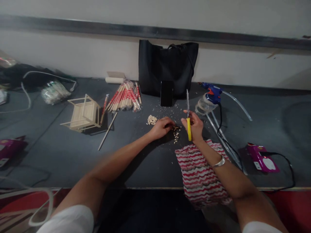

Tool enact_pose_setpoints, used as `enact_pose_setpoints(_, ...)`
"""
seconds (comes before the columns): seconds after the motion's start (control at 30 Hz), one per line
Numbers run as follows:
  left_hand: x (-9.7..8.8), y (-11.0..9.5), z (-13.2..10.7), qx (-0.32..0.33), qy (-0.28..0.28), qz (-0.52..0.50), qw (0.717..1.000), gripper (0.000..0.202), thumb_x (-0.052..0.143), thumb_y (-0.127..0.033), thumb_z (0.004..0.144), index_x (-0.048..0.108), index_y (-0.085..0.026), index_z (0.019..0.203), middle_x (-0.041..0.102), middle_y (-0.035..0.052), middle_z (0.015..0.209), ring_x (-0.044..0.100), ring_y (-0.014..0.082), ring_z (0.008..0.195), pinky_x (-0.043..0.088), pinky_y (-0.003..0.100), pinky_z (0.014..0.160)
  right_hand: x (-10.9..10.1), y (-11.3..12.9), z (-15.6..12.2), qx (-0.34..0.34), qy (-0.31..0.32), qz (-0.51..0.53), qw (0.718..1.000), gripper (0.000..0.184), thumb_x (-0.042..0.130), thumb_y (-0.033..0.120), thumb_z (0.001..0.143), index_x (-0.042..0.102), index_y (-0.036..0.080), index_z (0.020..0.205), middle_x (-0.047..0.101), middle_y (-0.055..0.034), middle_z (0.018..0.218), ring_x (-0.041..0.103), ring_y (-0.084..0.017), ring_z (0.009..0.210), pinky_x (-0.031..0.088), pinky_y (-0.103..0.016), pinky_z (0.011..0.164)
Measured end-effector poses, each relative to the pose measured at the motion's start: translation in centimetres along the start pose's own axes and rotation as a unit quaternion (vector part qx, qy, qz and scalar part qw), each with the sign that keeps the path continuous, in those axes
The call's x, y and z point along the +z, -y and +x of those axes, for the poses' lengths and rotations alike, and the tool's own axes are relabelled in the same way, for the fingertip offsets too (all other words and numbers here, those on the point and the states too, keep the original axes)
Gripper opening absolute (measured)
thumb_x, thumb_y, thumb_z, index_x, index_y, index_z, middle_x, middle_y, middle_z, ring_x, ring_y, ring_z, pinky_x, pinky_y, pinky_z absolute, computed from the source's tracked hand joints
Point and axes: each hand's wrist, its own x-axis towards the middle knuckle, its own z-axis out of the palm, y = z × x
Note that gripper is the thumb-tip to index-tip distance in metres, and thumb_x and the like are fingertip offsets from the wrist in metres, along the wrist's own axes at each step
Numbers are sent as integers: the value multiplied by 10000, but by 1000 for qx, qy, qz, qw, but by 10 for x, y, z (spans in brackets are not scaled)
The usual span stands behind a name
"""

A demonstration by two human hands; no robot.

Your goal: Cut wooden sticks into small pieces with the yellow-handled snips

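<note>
In my right hand [195,125] is a yellow-handled knife [189,128], upright, its long pale blade pointing away from me. My left hand [162,127] rests low over the table with its fingers curled down and together; what they hold, if anything, is hidden. Just right of those fingertips lies a loose scatter of small cut wooden pieces [176,137]. A denser pile of similar pale pieces [152,120] sits beyond my left wrist. Crumbs and shavings are strewn between the hands and a black phone [167,94], which leans against a black bag [155,68].
Left of centre are a small wooden stick-built chair [84,113], a thin rod [107,131] and paper-wrapped chopsticks [124,97]. A blue glue gun [212,92] rests on a jar at right, near a purple box [263,158] with a cord. Striped cloth [199,171] hangs over the front edge.
</note>
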Motion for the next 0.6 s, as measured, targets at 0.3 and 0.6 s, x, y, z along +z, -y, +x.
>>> enact_pose_setpoints(0.3, 6, 2, -2, 26, -22, 87, 996, 339, 477, -36, 844, 714, -169, 1048, 678, 100, 1065, 619, 223, 1015, 519, 414, 923, -1, 1, 1, 34, 3, 39, 999, 385, 668, 344, 727, 675, 220, 1092, 655, 27, 789, 478, -93, 540, 442, -242, 534)
enact_pose_setpoints(0.6, 3, 0, -4, 78, 42, -8, 996, 424, 426, 13, 820, 674, -191, 1097, 716, 65, 1071, 663, 170, 989, 546, 350, 894, -4, 4, 0, 36, -7, 14, 999, 379, 675, 378, 730, 681, 226, 1077, 622, 42, 724, 477, -92, 518, 429, -232, 498)
